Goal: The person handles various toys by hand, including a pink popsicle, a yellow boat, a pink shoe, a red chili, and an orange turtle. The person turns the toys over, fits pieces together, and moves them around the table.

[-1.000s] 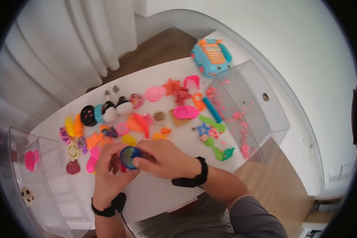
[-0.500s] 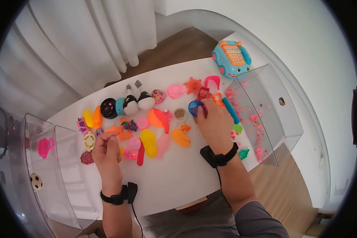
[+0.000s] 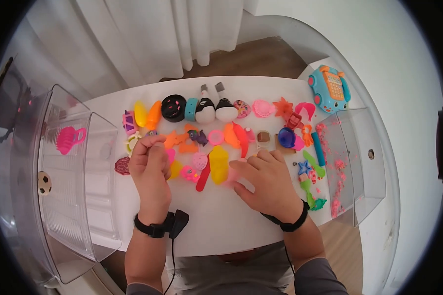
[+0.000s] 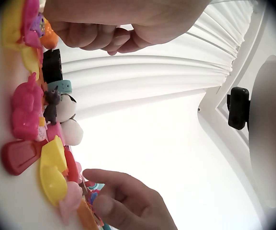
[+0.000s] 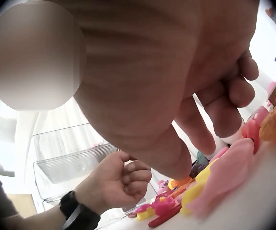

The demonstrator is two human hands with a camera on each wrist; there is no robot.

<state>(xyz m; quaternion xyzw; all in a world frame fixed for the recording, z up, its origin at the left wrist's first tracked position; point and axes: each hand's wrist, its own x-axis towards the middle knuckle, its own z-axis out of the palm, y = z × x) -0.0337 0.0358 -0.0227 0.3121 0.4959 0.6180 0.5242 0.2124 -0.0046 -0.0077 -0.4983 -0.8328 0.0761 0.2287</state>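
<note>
My right hand (image 3: 268, 179) hovers over the front of the toy row, fingers spread and bent a little, holding nothing. Below its fingertips lies a pale pink mould (image 5: 233, 175), partly covered by the hand in the head view. Just left of that is a yellow mould (image 3: 219, 164), beside a red stick-like piece (image 3: 203, 178). My left hand (image 3: 152, 164) is raised over the left toys, its fingers loosely curled around nothing. Near it are a pink toy figure (image 4: 27, 110) and a dark red textured piece (image 3: 122, 166). A blue cup (image 3: 286, 137) stands at the right, beyond the right hand.
A clear bin (image 3: 357, 162) with pink bits stands at the right, another clear bin (image 3: 91, 187) at the left. A toy telephone (image 3: 330, 88) sits at the far right corner. Two black-and-white toys (image 3: 225, 110) and a black ring-like piece (image 3: 174, 108) line the back.
Both hands first held the blue cup together. The right hand set it down among the right-hand toys, let go, and came back left and nearer. The head view has swung left.
</note>
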